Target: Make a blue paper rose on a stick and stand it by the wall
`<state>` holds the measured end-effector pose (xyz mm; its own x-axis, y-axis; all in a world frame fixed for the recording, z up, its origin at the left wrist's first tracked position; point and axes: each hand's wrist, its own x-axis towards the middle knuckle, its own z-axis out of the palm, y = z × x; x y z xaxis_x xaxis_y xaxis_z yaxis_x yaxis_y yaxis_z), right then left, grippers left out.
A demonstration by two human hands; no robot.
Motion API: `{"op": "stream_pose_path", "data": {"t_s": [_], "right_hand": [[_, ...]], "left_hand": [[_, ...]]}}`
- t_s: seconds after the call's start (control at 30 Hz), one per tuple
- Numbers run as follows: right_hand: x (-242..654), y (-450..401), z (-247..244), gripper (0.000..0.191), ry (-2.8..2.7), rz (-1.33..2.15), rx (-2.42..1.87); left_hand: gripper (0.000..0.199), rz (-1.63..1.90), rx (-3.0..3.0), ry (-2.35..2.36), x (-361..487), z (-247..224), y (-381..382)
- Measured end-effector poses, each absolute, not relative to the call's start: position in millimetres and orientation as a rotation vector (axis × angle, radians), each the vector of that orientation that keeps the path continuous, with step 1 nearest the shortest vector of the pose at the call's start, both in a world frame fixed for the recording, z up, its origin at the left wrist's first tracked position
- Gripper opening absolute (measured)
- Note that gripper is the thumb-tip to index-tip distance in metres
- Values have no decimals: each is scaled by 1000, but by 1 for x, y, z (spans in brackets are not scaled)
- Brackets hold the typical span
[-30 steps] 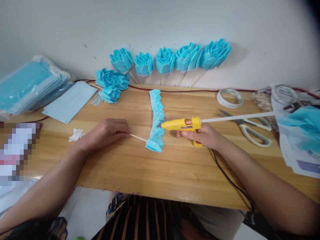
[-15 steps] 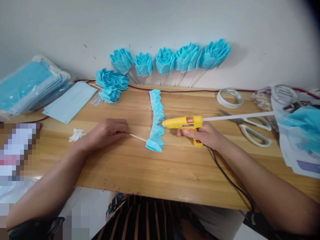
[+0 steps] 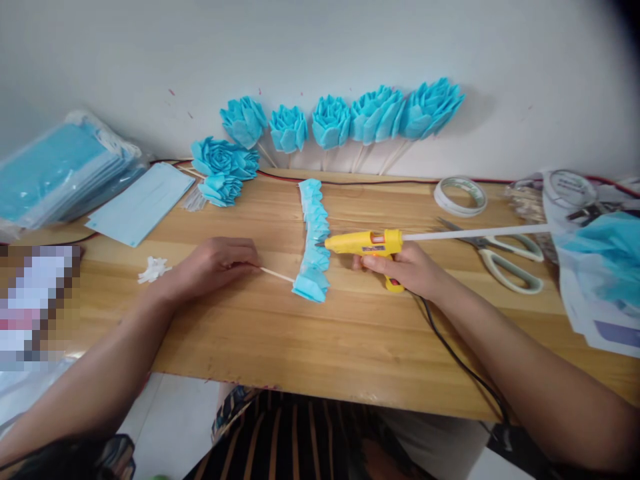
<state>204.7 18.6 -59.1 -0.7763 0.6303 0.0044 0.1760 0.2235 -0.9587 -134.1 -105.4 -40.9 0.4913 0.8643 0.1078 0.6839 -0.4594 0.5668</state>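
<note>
In the head view, I see the left hand (image 3: pixel 220 263) pinched closed on a wooden stick (image 3: pixel 277 275), apparently anchoring the pleated blue strip (image 3: pixel 316 223) on the bench (image 3: pixel 280 347). The right hand (image 3: pixel 410 270) wraps round the glue gun (image 3: pixel 363 243), seemingly to aim its nozzle (image 3: pixel 320 245). Blue roses (image 3: pixel 331 122) lean against the wall (image 3: pixel 300 47), likely for protection.

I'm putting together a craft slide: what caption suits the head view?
Left hand holds a stick; right hand points a glue gun at blue strip.
</note>
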Motion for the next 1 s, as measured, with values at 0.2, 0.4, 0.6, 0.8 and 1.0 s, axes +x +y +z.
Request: {"op": "stream_pose_path", "data": {"t_s": [0.2, 0.4, 0.6, 0.8, 1.0], "right_hand": [[204, 18, -58, 37, -2100, 1580, -775], [206, 19, -60, 38, -2118, 1566, -803], [207, 20, -62, 40, -2117, 1570, -820], [207, 20, -63, 42, -2100, 1592, -816], [207, 20, -64, 41, -2083, 1608, -817]], "left_hand": [[25, 535, 2276, 1303, -134, -40, -105], [24, 525, 2287, 1329, -134, -41, -106], [27, 495, 2297, 1374, -132, -39, -107], [28, 456, 2311, 1399, -131, -36, -109], [28, 482, 2348, 1406, -132, -40, -109]]}}
